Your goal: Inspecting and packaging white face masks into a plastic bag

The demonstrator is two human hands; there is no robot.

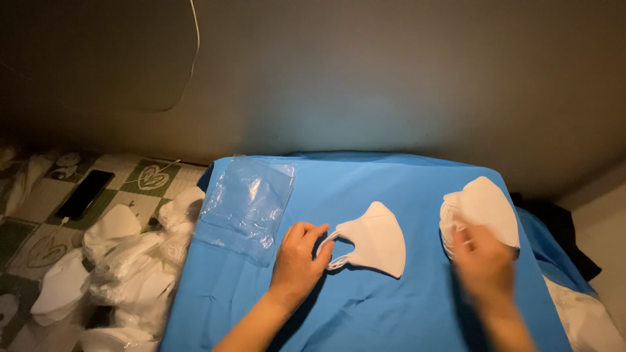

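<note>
The fingers (pixel 314 236) of the left hand (pixel 297 261) are curled loosely over the ear loops of one white mask (pixel 375 244), pinching them against the blue cloth (pixel 365 313) near the middle of the frame; that single mask lies flat, its pointed fold toward the right. The right hand (pixel 481 261) is blurred, so I cannot tell how far its fingers are spread; it seems to rest on the lower edge of a stack of masks (pixel 479 208) at the right of the cloth. The stack holds several masks, too tightly layered to count. At the upper left corner of the cloth lies one pile of clear plastic bags (pixel 251 205), flat and with nothing inside that shows; the left hand is just beside its lower right corner. Off the cloth, at the lower left of the frame, a loose heap of more white masks (pixel 124 267) spreads over a checked green and cream mat (pixel 26 215). One dark phone (pixel 86 193) lies on that mat at the far left, with one white cable (pixel 153 171) running near it.
</note>
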